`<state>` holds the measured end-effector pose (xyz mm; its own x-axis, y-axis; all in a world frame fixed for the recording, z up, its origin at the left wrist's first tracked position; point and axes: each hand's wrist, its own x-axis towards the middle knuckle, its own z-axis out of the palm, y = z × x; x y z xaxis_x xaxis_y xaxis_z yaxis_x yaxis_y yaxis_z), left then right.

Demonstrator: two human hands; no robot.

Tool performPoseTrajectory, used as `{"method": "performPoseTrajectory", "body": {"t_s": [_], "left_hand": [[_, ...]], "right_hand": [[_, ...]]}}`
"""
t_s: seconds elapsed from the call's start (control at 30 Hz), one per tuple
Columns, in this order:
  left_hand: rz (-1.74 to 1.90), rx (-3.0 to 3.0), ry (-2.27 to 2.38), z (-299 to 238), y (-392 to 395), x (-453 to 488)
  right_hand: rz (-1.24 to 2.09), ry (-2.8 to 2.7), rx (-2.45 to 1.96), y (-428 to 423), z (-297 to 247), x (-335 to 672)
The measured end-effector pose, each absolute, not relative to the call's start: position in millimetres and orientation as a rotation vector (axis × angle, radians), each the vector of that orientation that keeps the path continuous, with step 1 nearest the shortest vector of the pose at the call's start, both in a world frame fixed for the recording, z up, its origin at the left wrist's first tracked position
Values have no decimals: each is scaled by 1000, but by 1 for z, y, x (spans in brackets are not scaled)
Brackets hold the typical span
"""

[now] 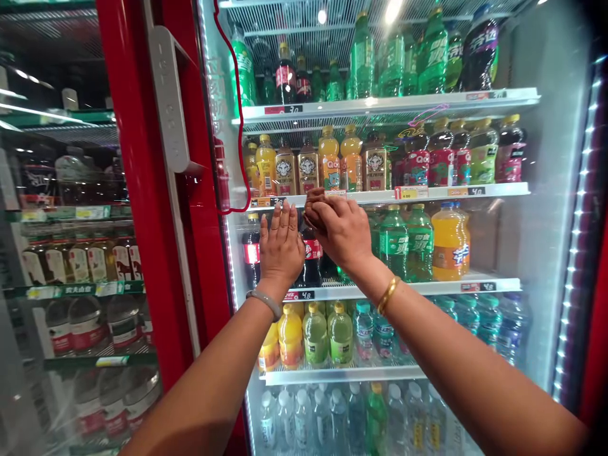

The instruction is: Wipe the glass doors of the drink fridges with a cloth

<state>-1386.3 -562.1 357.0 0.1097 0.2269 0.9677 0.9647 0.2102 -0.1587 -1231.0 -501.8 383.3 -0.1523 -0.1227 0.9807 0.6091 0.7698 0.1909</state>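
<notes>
One left hand [282, 244] seems to rest flat on the glass fridge door [491, 244], its fingers straight and holding nothing. Just to its right is a brown cloth [314, 201], bunched up, pinched by the right hand [346, 231] with bent fingers. The job looks like wiping; the next rub calls for a steady push.

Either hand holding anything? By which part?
Right hand: a crumpled brown cloth, gripped by its bunched side at picture right. Left hand: nothing held, fingers extended.
</notes>
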Motion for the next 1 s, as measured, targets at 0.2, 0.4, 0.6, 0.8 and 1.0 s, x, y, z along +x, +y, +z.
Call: {"method": "performPoseTrajectory", "body": {"t_s": [0.2, 0.4, 0.6, 0.8, 1.0], "left_hand": [[-855, -1278, -1354, 356, -562, -1390], [-833, -1232, -1390, 357, -563, -1384], [-829, -1281, -1413, 358, -567, -1386], [-838, -1257, -1407, 357, -564, -1384], [-874, -1239, -1387, 356, -562, -1381]], "right_hand": [[-739, -1723, -352, -510, 354, -1239], [-639, -1656, -335, -497, 385, -1223], [-751, -1765, -277, -502, 332, -1228], [-1018, -1909, -11, -478, 355, -1191], [-728, -1615, -326, -482, 366, -1204]]}}
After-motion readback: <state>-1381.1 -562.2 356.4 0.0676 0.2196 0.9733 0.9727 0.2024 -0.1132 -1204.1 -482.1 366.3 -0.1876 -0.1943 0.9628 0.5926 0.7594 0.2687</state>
